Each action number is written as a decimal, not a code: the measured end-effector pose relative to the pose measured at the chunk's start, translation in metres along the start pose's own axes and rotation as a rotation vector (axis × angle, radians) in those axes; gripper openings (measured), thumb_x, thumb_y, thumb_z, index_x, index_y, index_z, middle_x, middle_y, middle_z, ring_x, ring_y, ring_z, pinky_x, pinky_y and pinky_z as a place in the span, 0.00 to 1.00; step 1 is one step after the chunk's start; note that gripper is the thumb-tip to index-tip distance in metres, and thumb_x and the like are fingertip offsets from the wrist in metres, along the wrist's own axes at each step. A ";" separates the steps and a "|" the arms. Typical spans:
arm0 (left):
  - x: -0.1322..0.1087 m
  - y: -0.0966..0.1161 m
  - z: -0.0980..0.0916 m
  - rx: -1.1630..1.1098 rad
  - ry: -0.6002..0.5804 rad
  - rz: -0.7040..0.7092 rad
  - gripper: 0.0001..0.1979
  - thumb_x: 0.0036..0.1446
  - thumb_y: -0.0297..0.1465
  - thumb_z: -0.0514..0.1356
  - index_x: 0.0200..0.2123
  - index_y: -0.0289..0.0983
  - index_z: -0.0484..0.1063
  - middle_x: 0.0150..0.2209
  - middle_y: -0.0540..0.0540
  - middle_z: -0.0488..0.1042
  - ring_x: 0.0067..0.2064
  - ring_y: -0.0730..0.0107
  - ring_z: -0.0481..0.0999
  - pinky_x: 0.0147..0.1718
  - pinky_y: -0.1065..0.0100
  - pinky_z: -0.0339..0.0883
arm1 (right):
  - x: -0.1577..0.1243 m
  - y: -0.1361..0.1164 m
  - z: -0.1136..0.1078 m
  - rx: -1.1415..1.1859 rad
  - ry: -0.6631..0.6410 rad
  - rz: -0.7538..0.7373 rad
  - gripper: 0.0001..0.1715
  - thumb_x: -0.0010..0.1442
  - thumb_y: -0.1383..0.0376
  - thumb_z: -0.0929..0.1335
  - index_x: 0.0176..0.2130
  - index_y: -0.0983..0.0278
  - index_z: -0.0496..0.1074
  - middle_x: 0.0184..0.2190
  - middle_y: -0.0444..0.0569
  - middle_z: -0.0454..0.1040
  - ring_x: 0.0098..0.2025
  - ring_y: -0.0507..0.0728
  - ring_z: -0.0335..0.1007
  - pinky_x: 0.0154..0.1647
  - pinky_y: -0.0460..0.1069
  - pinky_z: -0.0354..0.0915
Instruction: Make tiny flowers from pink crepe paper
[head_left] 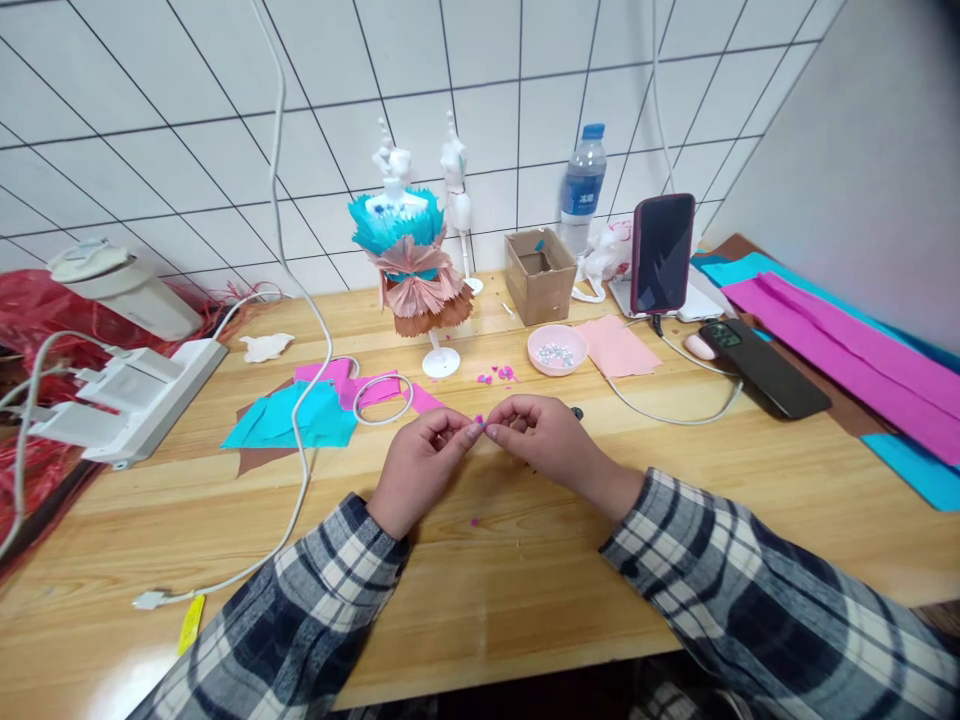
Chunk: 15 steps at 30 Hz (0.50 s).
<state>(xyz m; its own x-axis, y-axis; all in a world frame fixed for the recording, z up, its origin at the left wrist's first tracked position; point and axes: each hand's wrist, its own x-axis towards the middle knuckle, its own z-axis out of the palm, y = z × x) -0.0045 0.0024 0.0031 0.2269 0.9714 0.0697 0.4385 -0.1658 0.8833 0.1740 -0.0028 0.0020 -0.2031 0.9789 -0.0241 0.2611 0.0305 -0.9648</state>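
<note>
My left hand and my right hand meet above the middle of the wooden table, thumbs and forefingers pinched. Between their tips is a tiny piece of pink paper, mostly hidden by the fingers. Just beyond lie several small pink paper bits. Behind them a small mannequin on a white stand wears a ruffled paper dress in turquoise, pale pink and brown. A pink dish of shiny beads or sequins stands beyond my right hand. Turquoise paper sheets and pink ones lie left of my left hand.
A power strip and white cable lie on the left. At the back are a bare mannequin, a cardboard box and a water bottle. An upright phone, a dark phone and long pink paper occupy the right.
</note>
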 end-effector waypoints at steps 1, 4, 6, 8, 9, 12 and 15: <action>0.000 0.000 0.000 0.014 -0.007 0.013 0.13 0.55 0.40 0.59 0.31 0.35 0.73 0.28 0.48 0.74 0.30 0.70 0.71 0.32 0.70 0.64 | 0.000 0.000 -0.001 0.006 -0.013 0.011 0.10 0.52 0.60 0.69 0.31 0.66 0.73 0.21 0.42 0.69 0.21 0.48 0.60 0.23 0.44 0.57; 0.001 0.001 -0.002 0.075 -0.031 0.063 0.12 0.57 0.40 0.58 0.31 0.36 0.72 0.29 0.49 0.74 0.32 0.69 0.71 0.33 0.70 0.64 | 0.002 0.000 -0.005 -0.010 -0.068 0.024 0.10 0.51 0.61 0.69 0.30 0.66 0.73 0.20 0.41 0.68 0.22 0.48 0.58 0.23 0.44 0.56; 0.001 0.002 -0.003 0.099 -0.048 0.087 0.12 0.59 0.39 0.56 0.33 0.36 0.72 0.31 0.48 0.74 0.34 0.69 0.72 0.35 0.69 0.65 | 0.003 0.001 -0.006 -0.021 -0.093 0.024 0.09 0.51 0.61 0.69 0.30 0.66 0.73 0.21 0.42 0.69 0.22 0.48 0.59 0.23 0.44 0.57; 0.000 0.002 -0.004 0.081 -0.067 0.084 0.13 0.59 0.40 0.56 0.36 0.36 0.72 0.34 0.47 0.75 0.36 0.68 0.72 0.36 0.69 0.66 | 0.003 0.003 -0.005 -0.041 -0.102 0.014 0.09 0.52 0.61 0.69 0.31 0.66 0.73 0.22 0.42 0.70 0.22 0.48 0.60 0.24 0.44 0.57; 0.000 0.003 -0.003 0.066 -0.079 0.073 0.13 0.58 0.40 0.57 0.37 0.36 0.72 0.34 0.47 0.75 0.36 0.68 0.73 0.36 0.68 0.66 | 0.003 0.003 -0.004 -0.054 -0.097 0.007 0.09 0.52 0.61 0.69 0.31 0.66 0.74 0.22 0.43 0.70 0.22 0.48 0.60 0.24 0.44 0.57; -0.001 0.004 -0.003 0.051 -0.082 0.040 0.12 0.55 0.39 0.60 0.35 0.35 0.73 0.32 0.47 0.75 0.34 0.68 0.73 0.34 0.69 0.67 | 0.003 0.005 -0.004 -0.100 -0.084 -0.022 0.08 0.53 0.63 0.69 0.32 0.65 0.75 0.21 0.42 0.70 0.22 0.48 0.61 0.24 0.44 0.57; -0.001 0.006 -0.002 0.100 -0.065 0.042 0.10 0.53 0.37 0.61 0.31 0.35 0.73 0.30 0.48 0.75 0.32 0.69 0.73 0.33 0.69 0.66 | 0.003 0.005 -0.006 -0.189 -0.078 -0.078 0.06 0.54 0.65 0.68 0.32 0.65 0.75 0.20 0.41 0.69 0.22 0.48 0.61 0.25 0.44 0.57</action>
<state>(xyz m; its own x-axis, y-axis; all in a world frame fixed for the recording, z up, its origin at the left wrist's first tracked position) -0.0039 0.0008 0.0095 0.3014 0.9507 0.0725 0.5110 -0.2253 0.8295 0.1808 0.0011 -0.0015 -0.3002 0.9536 0.0212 0.4125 0.1499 -0.8986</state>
